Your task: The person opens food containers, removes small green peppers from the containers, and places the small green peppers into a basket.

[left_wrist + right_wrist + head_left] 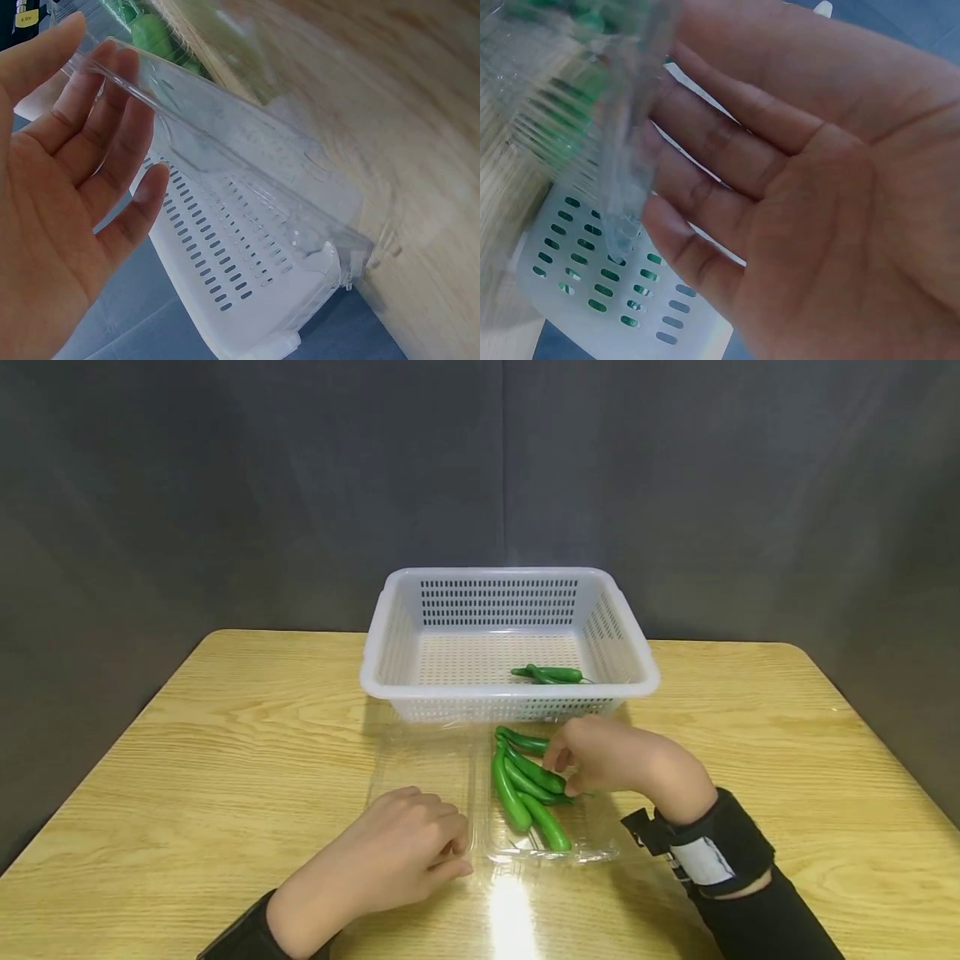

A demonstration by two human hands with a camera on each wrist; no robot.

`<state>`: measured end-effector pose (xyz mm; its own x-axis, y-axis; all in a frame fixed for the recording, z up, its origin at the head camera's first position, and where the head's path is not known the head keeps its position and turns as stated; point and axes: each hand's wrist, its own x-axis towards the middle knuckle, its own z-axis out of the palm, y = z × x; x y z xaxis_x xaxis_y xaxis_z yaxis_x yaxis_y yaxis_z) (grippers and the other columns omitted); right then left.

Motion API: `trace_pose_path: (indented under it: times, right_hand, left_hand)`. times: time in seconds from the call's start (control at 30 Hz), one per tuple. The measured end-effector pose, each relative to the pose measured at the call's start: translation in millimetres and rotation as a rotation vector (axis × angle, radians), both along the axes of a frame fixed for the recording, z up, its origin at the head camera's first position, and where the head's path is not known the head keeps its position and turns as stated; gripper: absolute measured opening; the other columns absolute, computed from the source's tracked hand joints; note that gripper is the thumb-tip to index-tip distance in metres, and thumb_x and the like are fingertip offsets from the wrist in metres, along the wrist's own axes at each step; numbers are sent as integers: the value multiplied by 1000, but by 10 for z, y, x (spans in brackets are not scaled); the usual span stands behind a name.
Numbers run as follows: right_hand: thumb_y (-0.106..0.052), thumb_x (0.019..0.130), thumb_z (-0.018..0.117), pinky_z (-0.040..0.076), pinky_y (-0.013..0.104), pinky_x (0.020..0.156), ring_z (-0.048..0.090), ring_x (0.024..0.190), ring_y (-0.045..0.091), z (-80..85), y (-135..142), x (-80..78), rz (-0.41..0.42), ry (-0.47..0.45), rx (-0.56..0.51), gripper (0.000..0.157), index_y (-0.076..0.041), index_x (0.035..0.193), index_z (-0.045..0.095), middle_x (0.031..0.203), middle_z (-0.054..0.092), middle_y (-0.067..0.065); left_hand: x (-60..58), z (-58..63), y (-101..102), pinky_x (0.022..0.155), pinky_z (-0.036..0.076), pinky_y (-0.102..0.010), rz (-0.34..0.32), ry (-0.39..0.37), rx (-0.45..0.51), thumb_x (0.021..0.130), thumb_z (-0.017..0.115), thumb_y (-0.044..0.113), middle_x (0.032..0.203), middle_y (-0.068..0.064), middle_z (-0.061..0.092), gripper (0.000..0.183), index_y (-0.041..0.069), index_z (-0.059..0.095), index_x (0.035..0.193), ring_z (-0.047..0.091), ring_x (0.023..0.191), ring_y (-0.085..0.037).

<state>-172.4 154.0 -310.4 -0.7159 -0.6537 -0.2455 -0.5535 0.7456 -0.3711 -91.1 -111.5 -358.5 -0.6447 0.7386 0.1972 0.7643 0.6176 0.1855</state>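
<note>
Green peppers (510,793) — at least 5, plump and curved; lying loosely together in the right half of a clear plastic container (423,756), which stands open and flat on the table, its 2 halves side by side.

Right hand (603,756) — reaching over the right half, fingers bent beside the peppers' right ends; fingertips partly hidden behind clear plastic in the right wrist view; whether they pinch a pepper cannot be told.

Left hand (408,852) — at the near edge of the left half; fingers loosely curved and relaxed, thumb apart, nothing in the grasp; contact with the plastic cannot be told.

White basket (510,692) — perforated, rectangular; just behind the container; at least 2 slim green peppers inside, near the front right.

Also: wood-grain table (225,760); dark backdrop (450,460); black strap (723,843) on the right wrist.
</note>
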Motion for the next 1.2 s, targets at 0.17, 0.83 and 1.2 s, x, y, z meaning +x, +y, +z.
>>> trace_pose_path:
  times: [0.17,0.83,1.2]
  right_hand:
    - [5,72,80,53,38,84,66,96,24,3,5,-9,-13,-3,-2,31,-2,102,73,98,71,6]
    - [-8,73,87,53,34,80,64,88,18,-194,-96,-40,-26,79,69,41,-2,110,72,93,69,3]
    - [1,75,78,53,35,76,62,82,17,-141,-98,-28,5,128,60,29,-2,103,73,88,69,3]
  left_hand:
    - [-14,8,5,60,33,-22,0,13,-4,84,78,34,61,17,37,29,24,54,69,35,57,-1]
    - [-18,54,12,61,35,-22,1,-9,1,84,79,32,61,17,36,35,24,49,67,36,57,-1]
    - [1,49,-6,61,34,-22,13,-15,-9,84,78,33,60,17,36,35,25,48,67,36,57,-2]
